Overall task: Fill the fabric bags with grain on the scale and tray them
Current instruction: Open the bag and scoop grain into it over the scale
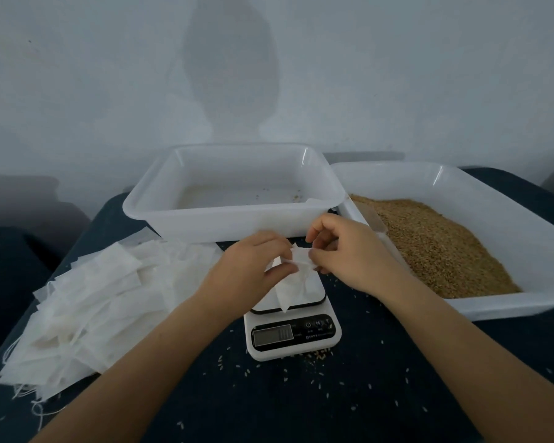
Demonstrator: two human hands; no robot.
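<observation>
Opening the small white fabric bag (293, 276) over the white digital kitchen scale (293, 330) is the step in hand. The left hand (253, 266) and right hand (346, 254) each pinch the bag's top edge with curled fingers; its lower end hangs to the scale platform. Judging from this, the mouth should be pulled wide and kept upright before scooping golden-brown grain (435, 247) from the white plastic tray (509, 305) on the right. The nearly empty white plastic tray (224, 225) behind awaits filled bags.
</observation>
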